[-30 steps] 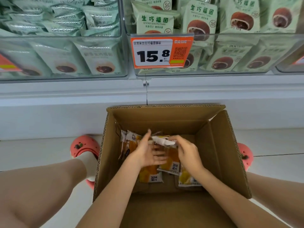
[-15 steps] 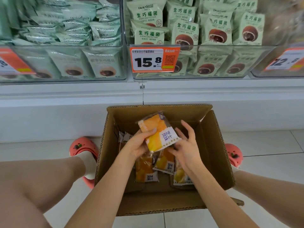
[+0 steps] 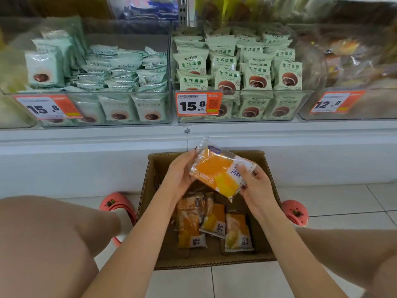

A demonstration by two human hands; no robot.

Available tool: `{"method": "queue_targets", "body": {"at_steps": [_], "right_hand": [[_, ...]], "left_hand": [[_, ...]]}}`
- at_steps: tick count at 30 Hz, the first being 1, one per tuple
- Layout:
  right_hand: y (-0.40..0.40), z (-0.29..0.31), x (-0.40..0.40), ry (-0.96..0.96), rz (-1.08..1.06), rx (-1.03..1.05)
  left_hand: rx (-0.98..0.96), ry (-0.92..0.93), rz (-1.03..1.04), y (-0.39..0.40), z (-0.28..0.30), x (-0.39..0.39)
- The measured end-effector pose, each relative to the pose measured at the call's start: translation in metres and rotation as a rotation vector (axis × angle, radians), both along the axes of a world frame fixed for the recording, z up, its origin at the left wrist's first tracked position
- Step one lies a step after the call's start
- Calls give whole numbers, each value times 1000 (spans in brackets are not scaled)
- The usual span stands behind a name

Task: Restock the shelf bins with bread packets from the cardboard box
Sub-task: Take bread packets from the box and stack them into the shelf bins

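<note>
An orange and yellow bread packet (image 3: 217,171) is held above the open cardboard box (image 3: 148,190) on the floor. My left hand (image 3: 179,175) grips its left edge and my right hand (image 3: 255,186) grips its right end. Several more orange bread packets (image 3: 212,226) lie on the box bottom. Above, clear shelf bins hold pale green packets: one bin (image 3: 120,82) at the left, another bin (image 3: 240,67) in the middle. A blurred bin (image 3: 352,67) at the right holds orange-brown goods.
Orange price tags hang on the bin fronts: 15.8 (image 3: 198,104) in the middle, 15.8 (image 3: 46,107) at the left, 12.8 (image 3: 335,102) at the right. My knees and pink shoes (image 3: 117,203) flank the box. A white shelf base runs behind it, with tiled floor around.
Both hands lifted a bread packet out of the box and raised it higher, turning it flatter. My view tilted up, showing more of the shelf bins.
</note>
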State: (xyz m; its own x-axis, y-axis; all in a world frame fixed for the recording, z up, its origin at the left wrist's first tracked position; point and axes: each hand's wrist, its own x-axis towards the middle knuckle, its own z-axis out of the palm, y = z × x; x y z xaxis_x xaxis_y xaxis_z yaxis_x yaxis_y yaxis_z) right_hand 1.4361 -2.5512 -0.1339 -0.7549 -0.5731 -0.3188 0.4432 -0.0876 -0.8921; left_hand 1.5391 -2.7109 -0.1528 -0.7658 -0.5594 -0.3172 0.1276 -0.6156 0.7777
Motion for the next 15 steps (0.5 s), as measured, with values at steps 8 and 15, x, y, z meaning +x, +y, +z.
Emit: {"method": "queue_targets", "body": {"at_steps": [8, 15], "right_hand": [[-6, 95, -18, 189, -21, -127], [7, 210, -45, 444, 55, -133]], "left_hand": [[-567, -122, 387, 18, 122, -33], [-913, 139, 455, 33, 235, -47]]}}
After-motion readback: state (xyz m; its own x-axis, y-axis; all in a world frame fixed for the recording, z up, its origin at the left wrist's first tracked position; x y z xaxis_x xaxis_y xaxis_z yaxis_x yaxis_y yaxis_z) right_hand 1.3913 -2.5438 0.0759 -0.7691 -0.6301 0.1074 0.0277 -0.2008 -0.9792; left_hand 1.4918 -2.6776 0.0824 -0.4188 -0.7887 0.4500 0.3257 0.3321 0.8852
